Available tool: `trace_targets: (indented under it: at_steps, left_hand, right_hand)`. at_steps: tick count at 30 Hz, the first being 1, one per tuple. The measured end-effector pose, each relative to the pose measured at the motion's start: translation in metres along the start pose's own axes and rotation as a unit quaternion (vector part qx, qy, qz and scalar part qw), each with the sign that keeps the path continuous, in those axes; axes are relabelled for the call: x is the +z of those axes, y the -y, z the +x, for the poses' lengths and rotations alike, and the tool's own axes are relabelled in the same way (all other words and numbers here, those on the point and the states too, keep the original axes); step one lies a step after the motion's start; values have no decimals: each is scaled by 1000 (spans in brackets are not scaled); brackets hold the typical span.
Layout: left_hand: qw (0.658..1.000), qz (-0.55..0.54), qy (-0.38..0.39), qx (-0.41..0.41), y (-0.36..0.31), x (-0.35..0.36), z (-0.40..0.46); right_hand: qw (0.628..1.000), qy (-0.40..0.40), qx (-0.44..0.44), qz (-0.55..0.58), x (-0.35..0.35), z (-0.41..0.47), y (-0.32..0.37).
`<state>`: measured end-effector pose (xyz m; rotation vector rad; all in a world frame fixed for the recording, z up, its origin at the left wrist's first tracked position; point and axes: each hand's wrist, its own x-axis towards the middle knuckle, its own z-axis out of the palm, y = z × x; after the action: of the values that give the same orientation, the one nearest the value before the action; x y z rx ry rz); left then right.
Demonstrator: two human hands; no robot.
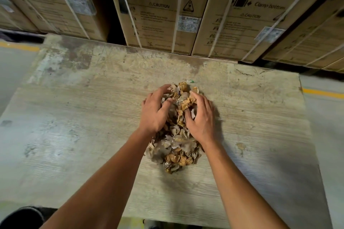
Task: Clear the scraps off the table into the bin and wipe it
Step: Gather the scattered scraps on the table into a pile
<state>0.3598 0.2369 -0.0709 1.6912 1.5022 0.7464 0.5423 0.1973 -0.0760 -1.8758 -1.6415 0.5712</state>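
Mid-table: heap of crumpled brown + grey paper scraps, long axis running near-to-far. Left hand & right hand flank far end, fingers curled into scraps, equally near. Near end beyond grasp. Bin unseen.

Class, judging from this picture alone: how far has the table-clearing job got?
Done: scraps sit gathered in one pile on the table. In hand: left hand and right hand clutch the pile. Left: one small fleck beyond it, binning and wiping; no bin or cloth clearly shows.
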Motion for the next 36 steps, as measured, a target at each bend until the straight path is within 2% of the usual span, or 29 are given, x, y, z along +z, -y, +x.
trace_targets:
  at_steps: [4,8,13,18,27,30,33,36]
  left_hand:
    - [997,-71,-15,20,-8,-13,-5]
    - [992,-122,-45,-2,-16,-21,-13]
    - [993,-76,-90,-7,-31,-28,-23]
    - [995,13,-91,30,-45,-28,-30]
    - [992,27,-116,32,-56,-24,-45]
    - [989,43,-129,56,-62,-19,-54]
    - [986,61,-136,80,-70,-7,-62]
    - [985,71,-137,75,-78,8,-71]
  right_hand:
    - [998,-22,-7,57,-17,-9,-3]
    - [995,-56,-13,82,-26,-17,0]
    - [991,-86,15,105,-36,-23,10]
    - [987,-117,6,111,-35,-27,16]
    - [973,-134,88,164,-38,-33,6]
    - [975,-151,98,130,-48,-48,-14]
    - [968,-213,118,63,-60,-68,-45]
    - [942,-257,214,-42,-77,-88,-88]
